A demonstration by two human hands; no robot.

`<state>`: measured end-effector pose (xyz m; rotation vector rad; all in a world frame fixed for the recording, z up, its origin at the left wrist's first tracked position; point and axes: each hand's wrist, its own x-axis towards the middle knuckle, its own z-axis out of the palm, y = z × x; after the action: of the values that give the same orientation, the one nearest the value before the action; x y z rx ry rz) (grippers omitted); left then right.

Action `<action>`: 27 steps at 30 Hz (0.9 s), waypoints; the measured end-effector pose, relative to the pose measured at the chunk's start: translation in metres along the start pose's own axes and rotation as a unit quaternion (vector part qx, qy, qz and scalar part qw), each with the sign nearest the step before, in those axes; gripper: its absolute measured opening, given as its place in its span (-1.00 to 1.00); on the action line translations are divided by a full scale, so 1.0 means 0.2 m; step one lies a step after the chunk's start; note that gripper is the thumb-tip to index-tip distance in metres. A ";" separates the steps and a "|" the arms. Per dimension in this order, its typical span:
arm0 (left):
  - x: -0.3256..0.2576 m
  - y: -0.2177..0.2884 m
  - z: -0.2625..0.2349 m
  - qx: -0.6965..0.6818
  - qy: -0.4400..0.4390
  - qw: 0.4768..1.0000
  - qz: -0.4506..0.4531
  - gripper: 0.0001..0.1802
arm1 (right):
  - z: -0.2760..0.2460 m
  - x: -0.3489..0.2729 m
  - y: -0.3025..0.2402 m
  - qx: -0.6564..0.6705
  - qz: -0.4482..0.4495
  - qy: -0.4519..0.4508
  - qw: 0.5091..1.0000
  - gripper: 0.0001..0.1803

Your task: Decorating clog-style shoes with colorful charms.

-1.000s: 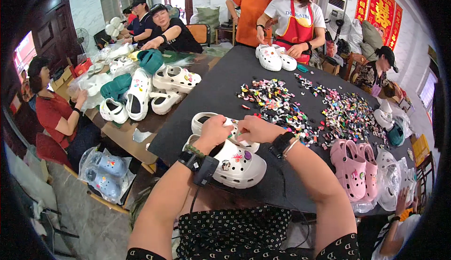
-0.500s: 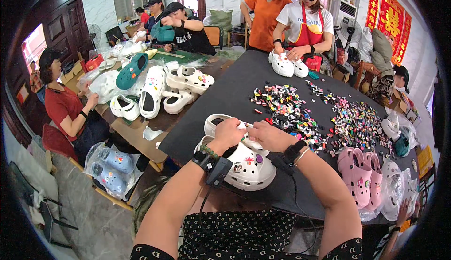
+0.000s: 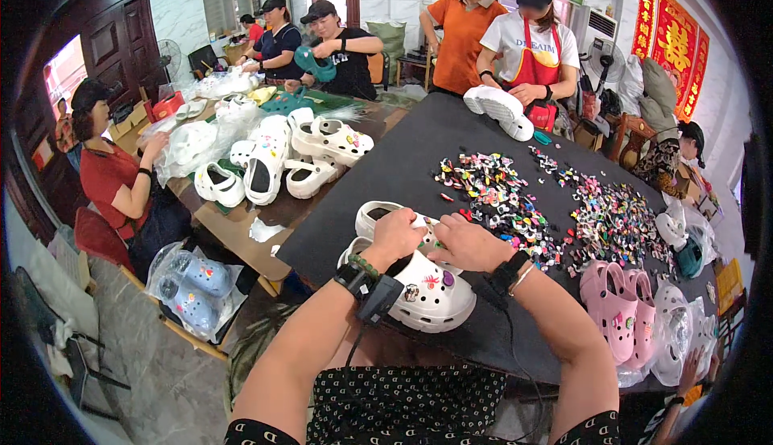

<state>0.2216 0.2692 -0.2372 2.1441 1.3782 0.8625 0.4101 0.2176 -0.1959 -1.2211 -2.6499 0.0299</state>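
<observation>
While both hands press down, white clog (image 3: pixel 431 292) lies under fingers (image 3: pixel 419 224).

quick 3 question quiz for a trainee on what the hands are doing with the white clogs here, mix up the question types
1. True or false: both hands rest on the far white clog while the near white clog lies in front of them.
2. Multiple choice: the heap of small colourful charms lies A) to the person's left, B) to the person's right, C) on the floor.
3. Short answer: what lies on the black table just right of the right forearm?

Key
1. True: the left hand and the right hand meet over it.
2. B
3. A pair of pink clogs.
</observation>
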 end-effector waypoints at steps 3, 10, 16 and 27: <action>0.01 0.00 0.00 0.015 0.001 1.000 0.007 -0.57 | 0.00 0.02 0.04 0.034 -0.013 -0.013 0.999 -0.62; 0.02 0.03 -0.01 0.032 -0.023 0.999 -0.017 -0.57 | 0.01 0.03 0.11 0.089 -0.022 -0.041 0.995 -0.76; 0.01 0.01 -0.01 -0.008 -0.012 1.000 -0.006 -0.55 | 0.04 0.01 0.08 0.027 -0.053 0.024 0.998 -0.75; 0.02 0.01 -0.01 -0.001 -0.032 0.999 -0.017 -0.55 | 0.19 -0.11 0.25 0.338 0.233 0.135 0.902 -0.63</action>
<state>0.2226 0.2717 -0.2322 2.1219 1.3788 0.7753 0.4528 0.2368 -0.2432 -1.4148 -1.8002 0.7314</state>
